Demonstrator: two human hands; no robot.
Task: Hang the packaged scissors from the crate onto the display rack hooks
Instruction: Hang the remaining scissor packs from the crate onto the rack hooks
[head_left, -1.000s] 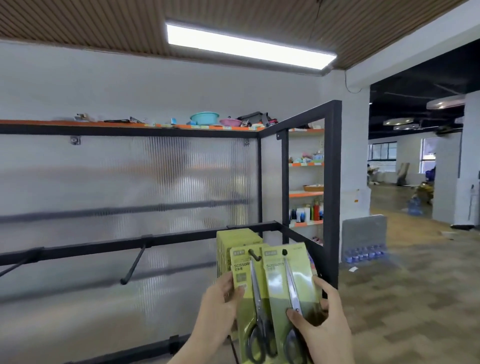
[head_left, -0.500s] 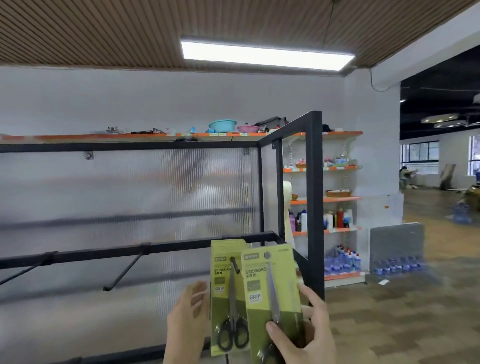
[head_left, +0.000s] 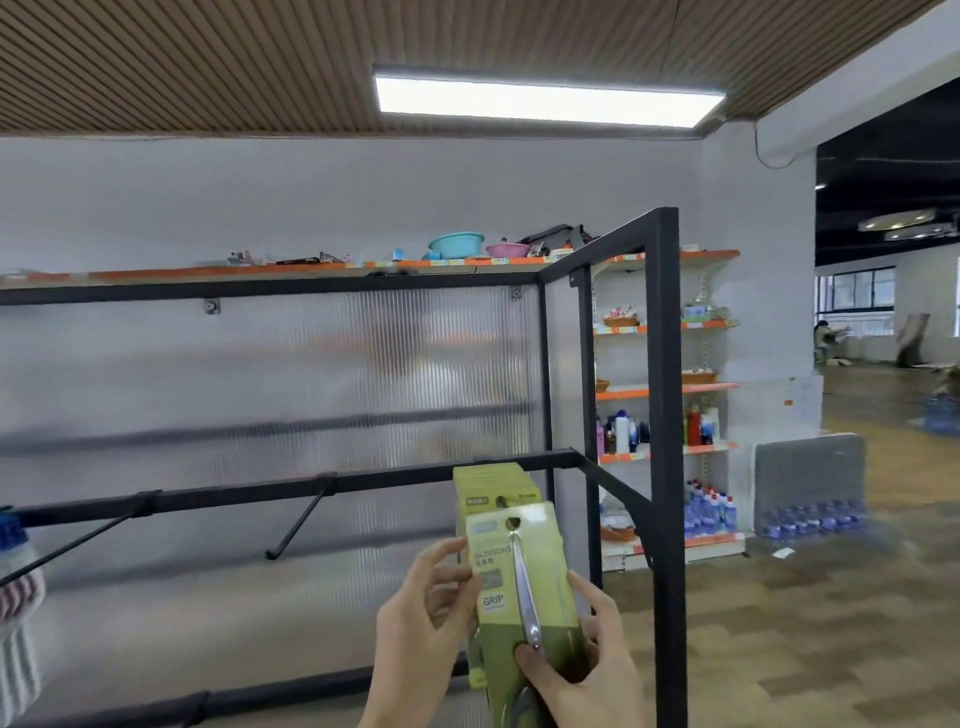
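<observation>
the lower part of the front scissors pack (head_left: 519, 587) runs off the bottom edge, so the scissor handles are mostly cut off, and the thumb of the right hand (head_left: 582, 670) covers the spot where the blades meet them. behind it hangs a stack of packs (head_left: 488, 486) on a hook of the display rack (head_left: 667, 415); only their pale green tops show, and how many there are is hard to make out. the hook itself is hidden by the cards. the left hand (head_left: 415, 639) pinches the left edge of the front pack with curled fingers, and the right hand grips its lower right side, thumb on the face. the pack is flat green card with a heart-shaped hang hole at the top and a long shiny metal blade down the middle; it sits just below and in front of the hung stack. two bare hooks (head_left: 296, 525) slant out from the black square-tube rail to the left. the rack's back panel (head_left: 311, 389) is ribbed, cloudy plastic that blurs whatever lies behind. at the left edge a blue and striped item is cut off and blurred.
</observation>
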